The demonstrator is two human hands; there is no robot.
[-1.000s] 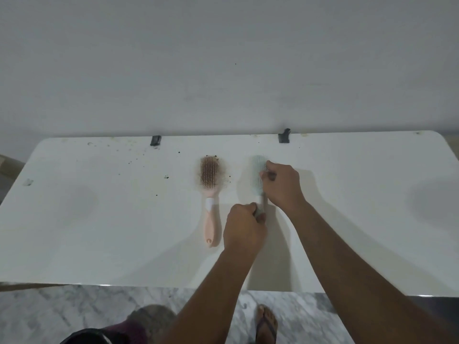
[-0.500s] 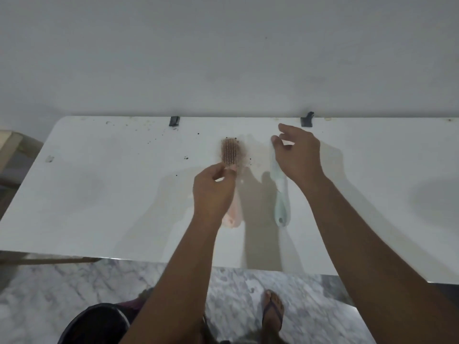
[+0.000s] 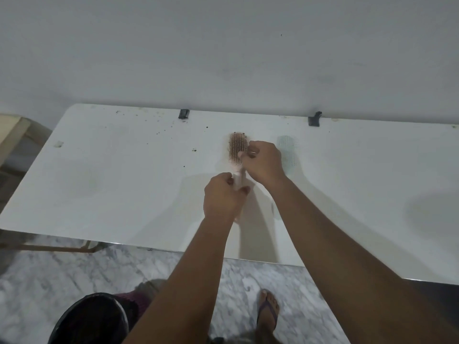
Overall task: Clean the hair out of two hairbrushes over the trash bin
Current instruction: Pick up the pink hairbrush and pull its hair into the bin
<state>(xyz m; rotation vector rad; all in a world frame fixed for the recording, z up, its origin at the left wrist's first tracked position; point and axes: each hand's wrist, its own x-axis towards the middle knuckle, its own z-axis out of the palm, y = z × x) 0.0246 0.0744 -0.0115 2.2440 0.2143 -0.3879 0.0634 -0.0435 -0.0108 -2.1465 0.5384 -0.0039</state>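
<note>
A pink hairbrush [image 3: 236, 147] full of brown hair lies on the white table [image 3: 111, 182], bristles up. My left hand [image 3: 223, 197] grips its handle. My right hand [image 3: 263, 162] is at the lower right of the brush head, fingertips pinching at the hair there. A pale green hairbrush [image 3: 287, 148] lies just to the right on the table, partly hidden behind my right hand. The black trash bin [image 3: 92, 319] stands on the floor at the lower left, below the table's front edge.
Dark crumbs [image 3: 193, 150] and specks are scattered over the table's back left. Two black clips [image 3: 183, 113] sit at the table's far edge against the wall. A wooden piece [image 3: 10, 135] stands at the left. My sandalled foot [image 3: 267, 311] is on the marble floor.
My left hand has taken hold of the pink brush's handle. My right hand left the green brush and moved left onto the pink brush's head. The green brush stays on the table.
</note>
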